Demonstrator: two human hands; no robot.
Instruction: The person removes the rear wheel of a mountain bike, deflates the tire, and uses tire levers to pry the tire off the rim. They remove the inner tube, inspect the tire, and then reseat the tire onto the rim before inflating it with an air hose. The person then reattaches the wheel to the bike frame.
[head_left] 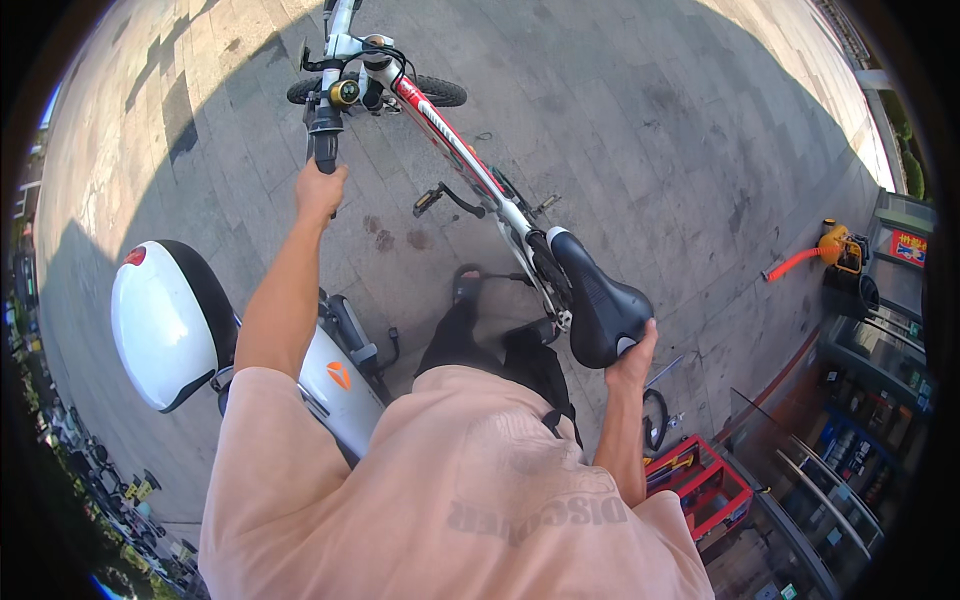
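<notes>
A white and red bicycle (452, 138) stands in front of me, its front wheel (438, 91) turned sideways at the far end. My left hand (321, 191) is wrapped round the black handlebar grip (325, 150). Beside that grip sits a round yellow and black bell (344, 93). At the near end, my right hand (634, 358) grips the rear of the black saddle (596, 298), the thumb along its edge. The fingers under the saddle are hidden. A pedal (428, 202) juts out to the left of the frame, and the rear wheel is mostly covered by the saddle.
On my left is a white scooter (345, 392) with a white top box (165, 318). A red tool rack (703, 487) stands low on my right, near glass doors (800, 480). A yellow machine with an orange hose (795, 263) lies further right on the paving (640, 150).
</notes>
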